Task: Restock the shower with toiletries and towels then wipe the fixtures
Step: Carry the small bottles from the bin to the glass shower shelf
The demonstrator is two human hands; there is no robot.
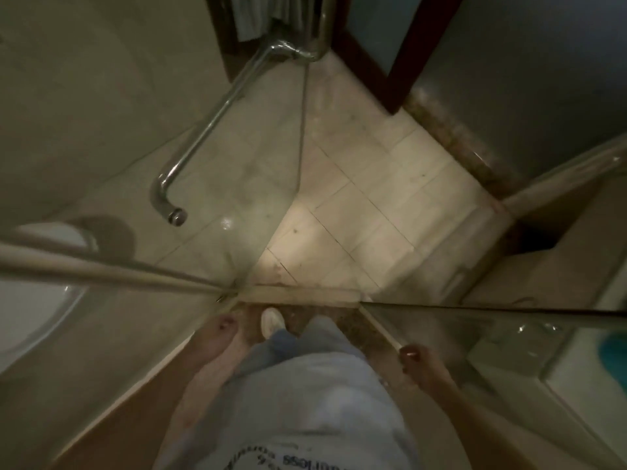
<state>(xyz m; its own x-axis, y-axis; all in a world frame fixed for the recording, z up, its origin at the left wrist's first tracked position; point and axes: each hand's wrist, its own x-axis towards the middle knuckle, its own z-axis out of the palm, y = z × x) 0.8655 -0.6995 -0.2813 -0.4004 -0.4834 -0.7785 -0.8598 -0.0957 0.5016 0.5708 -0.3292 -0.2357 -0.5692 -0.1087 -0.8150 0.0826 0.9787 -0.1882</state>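
Frankly, I see nothing restocked yet. From nine o'clock: a white toilet [30,300], then the chrome door handle [203,130] unwiped, with towels [261,15] hanging at twelve. My left hand [217,337] and right hand [420,364] hang loose and empty. The print on my shirt [298,418] is upside down and unreadable; no toiletries are visible.

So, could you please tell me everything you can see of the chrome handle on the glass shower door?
The chrome handle is a long, round, shiny metal bar mounted on the glass door. It runs diagonally in this view, from a bent end near the top to a lower elbow ending in a round fixing on the glass. It looks dry and bare, with nothing hung on it. Neither hand touches it.
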